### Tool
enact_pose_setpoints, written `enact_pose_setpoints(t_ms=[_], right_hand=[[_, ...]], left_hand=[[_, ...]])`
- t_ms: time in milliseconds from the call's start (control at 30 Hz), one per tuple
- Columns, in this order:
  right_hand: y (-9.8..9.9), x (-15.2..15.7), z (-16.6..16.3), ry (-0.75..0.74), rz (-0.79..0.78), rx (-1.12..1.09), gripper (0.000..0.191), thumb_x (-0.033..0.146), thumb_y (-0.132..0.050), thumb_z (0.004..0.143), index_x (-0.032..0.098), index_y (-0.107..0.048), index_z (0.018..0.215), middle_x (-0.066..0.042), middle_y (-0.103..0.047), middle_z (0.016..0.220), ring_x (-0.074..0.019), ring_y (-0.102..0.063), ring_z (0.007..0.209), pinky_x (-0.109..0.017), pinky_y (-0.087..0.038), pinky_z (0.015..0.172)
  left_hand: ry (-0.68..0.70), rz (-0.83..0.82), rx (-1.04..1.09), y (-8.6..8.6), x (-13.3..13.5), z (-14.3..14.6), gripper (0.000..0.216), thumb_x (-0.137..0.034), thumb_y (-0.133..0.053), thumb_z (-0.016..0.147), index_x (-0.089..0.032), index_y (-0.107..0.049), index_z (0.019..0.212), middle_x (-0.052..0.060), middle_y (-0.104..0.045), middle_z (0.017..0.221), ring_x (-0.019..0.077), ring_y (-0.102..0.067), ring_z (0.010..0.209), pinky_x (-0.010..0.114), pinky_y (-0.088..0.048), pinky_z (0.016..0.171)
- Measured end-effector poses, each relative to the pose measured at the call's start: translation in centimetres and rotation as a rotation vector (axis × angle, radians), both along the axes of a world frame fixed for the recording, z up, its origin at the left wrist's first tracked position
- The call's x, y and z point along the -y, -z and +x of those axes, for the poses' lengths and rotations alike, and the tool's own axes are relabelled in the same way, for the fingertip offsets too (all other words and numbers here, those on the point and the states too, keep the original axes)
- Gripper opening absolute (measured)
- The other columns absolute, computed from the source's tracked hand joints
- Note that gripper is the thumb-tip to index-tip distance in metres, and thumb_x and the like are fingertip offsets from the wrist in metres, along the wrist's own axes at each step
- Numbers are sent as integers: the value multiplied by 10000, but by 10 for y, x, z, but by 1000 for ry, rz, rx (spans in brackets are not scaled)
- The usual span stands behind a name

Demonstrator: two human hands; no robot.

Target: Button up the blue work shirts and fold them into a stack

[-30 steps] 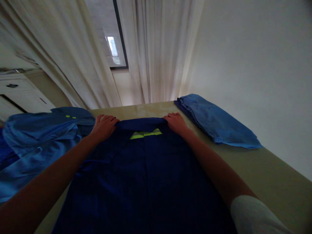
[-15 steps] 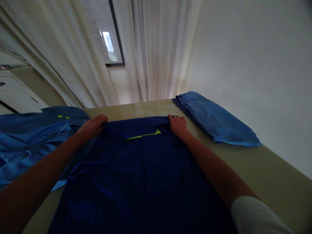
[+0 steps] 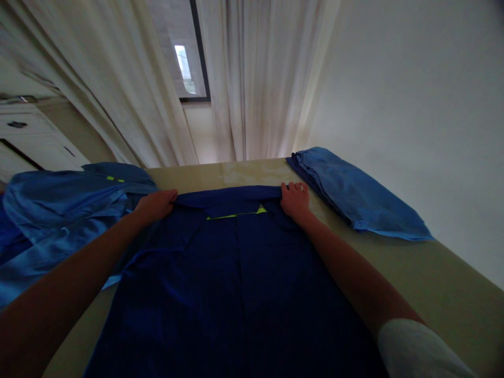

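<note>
A dark blue work shirt (image 3: 244, 273) lies spread out in front of me, its collar end away from me. Strips of yellow-green trim show beneath the folded collar. My left hand (image 3: 158, 203) is closed on the far left corner of the shirt, at the shoulder. At the far right corner, my right hand (image 3: 295, 200) has its fingers curled over the shirt's top edge, gripping the cloth. The top edge runs nearly straight between both hands. The near end of the shirt goes out of view at the bottom.
Left of the shirt lies a loose heap of lighter blue garments (image 3: 74, 205), one with small yellow-green marks. A folded blue garment stack (image 3: 354, 194) sits at the table's (image 3: 409, 283) right rear edge. Behind are curtains (image 3: 263, 79), a window (image 3: 179, 47) and a white wall (image 3: 417, 105).
My view has shifted slightly left, so things appear farther right. The right hand's fingers have moved and now curl over the edge. Both hands still hold the shirt's far corners.
</note>
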State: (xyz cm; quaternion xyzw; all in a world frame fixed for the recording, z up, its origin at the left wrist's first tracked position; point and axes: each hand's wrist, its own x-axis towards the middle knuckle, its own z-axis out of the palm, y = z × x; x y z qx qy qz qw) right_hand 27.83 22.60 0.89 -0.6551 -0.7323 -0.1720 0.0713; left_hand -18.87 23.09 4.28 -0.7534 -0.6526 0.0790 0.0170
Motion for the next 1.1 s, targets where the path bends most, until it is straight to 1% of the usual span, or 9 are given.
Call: enact_pose_setpoints(t_ms=[200,400,533,600,667,767,900,1000,1100], right_hand=[[1,0,1,-17,-43,-34,494,169,-364,1018,100,-550,1470,-237,-592,1380,-344,-556,1206,-429,-431,973],[-7,-4,3,-13,-160,-69,434,136,-360,1012,103,-648,1335,-240,-649,1269,-341,-624,1141,-405,-497,873],[-16,-7,1,90,-213,-155,382,207,-390,1033,111,-720,1199,-231,-712,1130,-348,-688,1029,-431,-505,877],[-17,-6,-2,50,-113,-215,406,306,-394,1067,115,-696,1261,-224,-709,1170,-350,-670,1086,-445,-496,933],[-13,-5,-5,-179,-57,-239,441,406,-393,1092,153,-669,1325,-185,-692,1254,-316,-630,1174,-429,-466,1018],[-5,-6,-7,-503,-134,-255,421,447,-387,1107,209,-703,1250,-110,-695,1238,-243,-610,1185,-358,-435,1066],[5,-11,-5,-350,-136,-350,370,400,-408,1103,187,-710,1118,-106,-688,1090,-231,-636,1040,-332,-471,958],[9,-14,-3,-251,-111,-367,313,400,-474,1072,185,-701,1059,-114,-681,1065,-246,-627,995,-349,-470,932],[14,-16,-1,-199,-55,-330,345,466,-527,1030,183,-692,1139,-151,-673,1182,-299,-599,1111,-406,-446,1007]], left_hand=[[-34,93,-64,1,9,13,330,-141,-397,945,-180,-689,1093,226,-687,1130,372,-680,1032,464,-546,802],[-38,297,-101,-13,17,31,306,-107,-435,897,-131,-732,965,256,-692,1104,420,-614,1152,572,-502,931],[-24,407,37,-20,16,57,343,-171,-420,938,-153,-688,1150,223,-666,1225,377,-594,1207,537,-485,985],[13,383,169,-15,11,75,392,-272,-400,991,-169,-647,1277,189,-646,1326,347,-585,1254,522,-463,1048],[108,305,265,-3,5,90,507,-406,-325,1047,-189,-560,1441,151,-578,1489,322,-536,1359,515,-400,1140],[240,144,263,26,-2,100,676,-571,-244,1055,-211,-392,1607,113,-410,1663,308,-403,1506,503,-283,1234],[253,48,233,51,-4,91,853,-708,-224,1005,-169,-282,1663,131,-291,1717,314,-299,1570,480,-226,1263],[226,-25,195,48,-4,78,929,-769,-230,971,-162,-245,1674,141,-249,1727,321,-246,1591,503,-185,1277],[132,-64,121,41,-4,59,853,-719,-190,998,-196,-283,1666,129,-263,1722,330,-232,1595,580,-124,1278]])
